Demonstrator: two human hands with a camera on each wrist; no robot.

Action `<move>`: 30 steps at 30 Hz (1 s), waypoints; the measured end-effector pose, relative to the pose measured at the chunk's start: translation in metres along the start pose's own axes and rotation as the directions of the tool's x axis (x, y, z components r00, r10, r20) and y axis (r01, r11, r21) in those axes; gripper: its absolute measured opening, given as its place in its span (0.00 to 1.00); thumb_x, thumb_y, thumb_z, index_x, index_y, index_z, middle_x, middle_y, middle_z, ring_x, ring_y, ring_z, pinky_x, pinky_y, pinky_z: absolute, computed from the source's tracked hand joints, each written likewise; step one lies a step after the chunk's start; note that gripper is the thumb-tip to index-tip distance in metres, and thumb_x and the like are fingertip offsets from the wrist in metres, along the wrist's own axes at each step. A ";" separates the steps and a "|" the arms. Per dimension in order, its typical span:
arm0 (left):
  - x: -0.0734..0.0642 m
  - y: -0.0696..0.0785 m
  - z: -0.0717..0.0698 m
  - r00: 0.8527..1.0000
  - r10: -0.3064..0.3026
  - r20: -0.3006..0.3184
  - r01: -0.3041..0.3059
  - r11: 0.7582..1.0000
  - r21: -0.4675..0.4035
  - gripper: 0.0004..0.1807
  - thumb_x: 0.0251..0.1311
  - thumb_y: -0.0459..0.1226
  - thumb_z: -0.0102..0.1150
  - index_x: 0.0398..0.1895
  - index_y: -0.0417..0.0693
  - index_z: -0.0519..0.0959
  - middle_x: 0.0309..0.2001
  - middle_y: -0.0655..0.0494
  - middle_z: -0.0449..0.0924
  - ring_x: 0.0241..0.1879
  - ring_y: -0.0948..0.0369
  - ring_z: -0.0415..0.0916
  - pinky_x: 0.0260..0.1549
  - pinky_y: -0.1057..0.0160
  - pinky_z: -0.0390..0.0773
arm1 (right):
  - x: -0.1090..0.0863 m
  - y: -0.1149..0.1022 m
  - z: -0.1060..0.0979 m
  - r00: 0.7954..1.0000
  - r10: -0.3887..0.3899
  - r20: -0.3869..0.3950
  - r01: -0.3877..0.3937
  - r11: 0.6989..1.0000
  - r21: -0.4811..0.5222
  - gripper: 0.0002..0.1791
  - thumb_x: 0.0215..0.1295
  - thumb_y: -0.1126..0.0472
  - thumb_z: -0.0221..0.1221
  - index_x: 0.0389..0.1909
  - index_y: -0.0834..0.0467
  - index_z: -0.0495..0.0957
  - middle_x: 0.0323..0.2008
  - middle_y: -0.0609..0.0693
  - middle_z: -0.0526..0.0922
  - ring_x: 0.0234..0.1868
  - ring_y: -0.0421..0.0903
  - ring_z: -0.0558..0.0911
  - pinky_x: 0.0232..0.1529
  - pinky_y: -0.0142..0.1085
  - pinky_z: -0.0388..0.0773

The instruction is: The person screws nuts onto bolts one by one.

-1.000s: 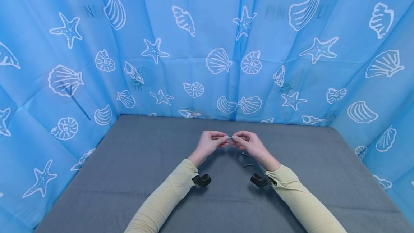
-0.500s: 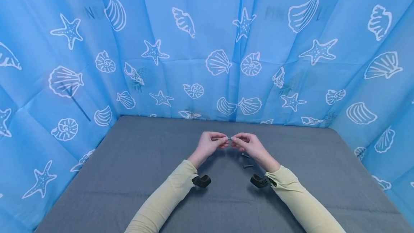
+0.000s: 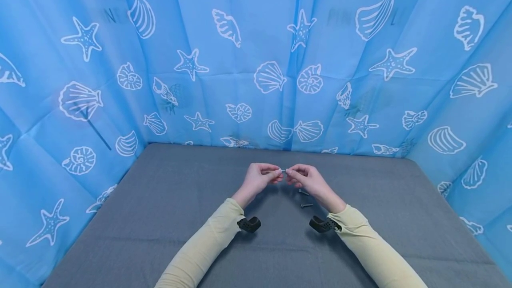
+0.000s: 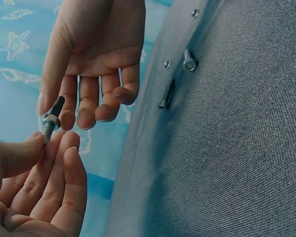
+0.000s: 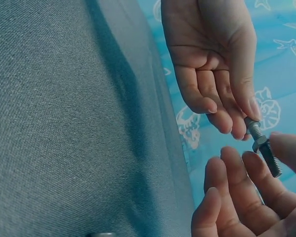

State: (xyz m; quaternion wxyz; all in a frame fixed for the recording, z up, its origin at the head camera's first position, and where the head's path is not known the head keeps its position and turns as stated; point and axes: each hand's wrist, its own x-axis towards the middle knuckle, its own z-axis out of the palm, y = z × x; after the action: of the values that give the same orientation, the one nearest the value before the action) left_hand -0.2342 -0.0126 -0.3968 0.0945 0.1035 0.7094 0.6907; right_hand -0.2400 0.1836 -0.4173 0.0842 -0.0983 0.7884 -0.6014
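Observation:
Over the far half of the table, both hands meet at one metal bolt [image 5: 272,160] with a hex nut [image 5: 260,143] partway along its shaft. My left hand [image 3: 258,178] pinches the bolt's head end between thumb and fingers. From the other side, my right hand [image 3: 311,180] has its thumb and index finger around the nut, where the threaded end points. The remaining fingers of the right hand are spread and bent. Two loose bolts lie on the table below the right hand, one bolt [image 4: 189,61] beside another bolt [image 4: 166,95].
Two small nuts, one nut [image 4: 195,14] and a second nut [image 4: 167,63], lie near the loose bolts. A grey cloth covers the table [image 3: 180,217]. Behind and at both sides hangs a blue curtain [image 3: 240,79] with shell prints. Black wrist mounts [image 3: 249,223] stick out below the sleeves.
Both hands stay at the same place with the bolt between them. The right fingers shift only slightly at the nut, and the loose bolts have not moved.

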 end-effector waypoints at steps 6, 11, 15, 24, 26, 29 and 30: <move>0.010 -0.015 -0.002 1.000 -0.006 -0.003 0.006 1.000 -0.003 0.10 0.63 0.29 0.59 0.44 0.30 0.81 0.37 0.40 0.84 0.37 0.51 0.84 0.45 0.45 0.78 | -0.001 -0.001 0.002 1.000 -0.019 -0.002 0.019 1.000 0.020 0.20 0.70 0.58 0.56 0.54 0.69 0.70 0.41 0.64 0.83 0.46 0.61 0.81 0.48 0.56 0.76; 0.019 -0.030 -0.003 1.000 -0.002 -0.006 0.002 1.000 -0.017 0.10 0.62 0.32 0.60 0.43 0.34 0.82 0.36 0.43 0.85 0.36 0.52 0.84 0.44 0.46 0.79 | 0.000 0.001 0.003 1.000 -0.027 -0.007 0.027 1.000 -0.011 0.20 0.71 0.55 0.55 0.50 0.69 0.73 0.42 0.64 0.82 0.43 0.55 0.82 0.46 0.53 0.78; 0.020 -0.033 -0.004 1.000 0.001 -0.012 -0.001 1.000 -0.015 0.10 0.61 0.33 0.62 0.42 0.35 0.83 0.34 0.46 0.85 0.35 0.54 0.84 0.43 0.47 0.80 | 0.002 0.003 0.006 1.000 0.001 -0.012 -0.001 1.000 -0.005 0.23 0.72 0.50 0.53 0.49 0.68 0.74 0.41 0.63 0.82 0.41 0.52 0.83 0.45 0.51 0.79; 0.020 -0.030 -0.004 1.000 0.025 0.014 -0.024 0.999 -0.029 0.09 0.61 0.32 0.62 0.41 0.34 0.83 0.33 0.46 0.85 0.34 0.55 0.84 0.43 0.46 0.80 | 0.001 0.001 0.004 0.998 -0.055 0.004 0.055 0.998 0.012 0.18 0.71 0.57 0.54 0.52 0.69 0.72 0.42 0.68 0.81 0.43 0.59 0.81 0.46 0.57 0.77; 0.020 -0.031 -0.003 0.999 0.029 0.016 -0.029 0.999 -0.030 0.09 0.61 0.32 0.62 0.41 0.34 0.83 0.33 0.46 0.85 0.34 0.54 0.84 0.42 0.46 0.80 | 0.001 0.001 0.004 0.999 -0.039 -0.002 0.039 0.999 0.007 0.19 0.72 0.55 0.53 0.49 0.69 0.74 0.41 0.66 0.81 0.43 0.59 0.82 0.46 0.57 0.76; 0.020 -0.031 -0.003 0.999 0.032 0.009 -0.032 0.999 -0.025 0.09 0.61 0.32 0.62 0.41 0.34 0.83 0.32 0.46 0.85 0.34 0.53 0.84 0.42 0.47 0.80 | 0.001 0.001 0.005 1.000 -0.012 -0.008 0.012 1.000 0.015 0.22 0.72 0.51 0.53 0.48 0.69 0.74 0.41 0.64 0.82 0.43 0.57 0.82 0.47 0.56 0.77; 0.020 -0.031 -0.003 0.999 0.031 0.007 -0.031 0.999 -0.025 0.09 0.61 0.32 0.62 0.41 0.34 0.83 0.32 0.46 0.85 0.34 0.53 0.84 0.42 0.47 0.80 | 0.001 0.001 0.005 1.000 -0.008 -0.009 0.008 1.000 0.019 0.22 0.72 0.51 0.53 0.49 0.69 0.73 0.41 0.64 0.82 0.43 0.56 0.82 0.47 0.56 0.77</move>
State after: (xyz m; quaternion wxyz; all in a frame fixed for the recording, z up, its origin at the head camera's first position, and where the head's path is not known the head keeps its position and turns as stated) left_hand -0.2546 -0.0107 -0.4276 0.0876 0.1159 0.6989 0.7003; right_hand -0.2395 0.1791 -0.4194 0.0794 -0.0979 0.7826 -0.6096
